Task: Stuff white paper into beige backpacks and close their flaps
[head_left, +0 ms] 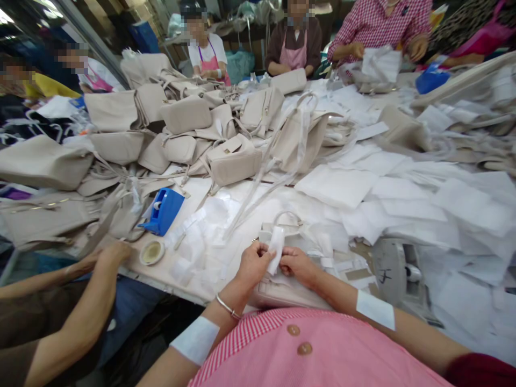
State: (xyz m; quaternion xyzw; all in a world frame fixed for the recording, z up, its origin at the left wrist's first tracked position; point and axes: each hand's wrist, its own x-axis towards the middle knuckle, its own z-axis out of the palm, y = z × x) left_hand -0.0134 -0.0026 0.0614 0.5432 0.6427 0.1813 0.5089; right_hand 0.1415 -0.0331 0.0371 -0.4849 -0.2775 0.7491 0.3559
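Between my two hands is a narrow folded strip of white foam sheet, standing over a beige handbag that lies against my apron. My left hand pinches the strip from the left side. My right hand has its fingers curled at the strip's right edge, and the fingertips are partly hidden. The bag's thin handle arches up just beyond my hands, with clear plastic around it. White stickers are on both my forearms.
Beige handbags pile up at the back left. White foam sheets spread across the right. A blue tape dispenser and a tape roll lie left; a grey dispenser stands right. A co-worker's arms reach in beside me; several people sit opposite.
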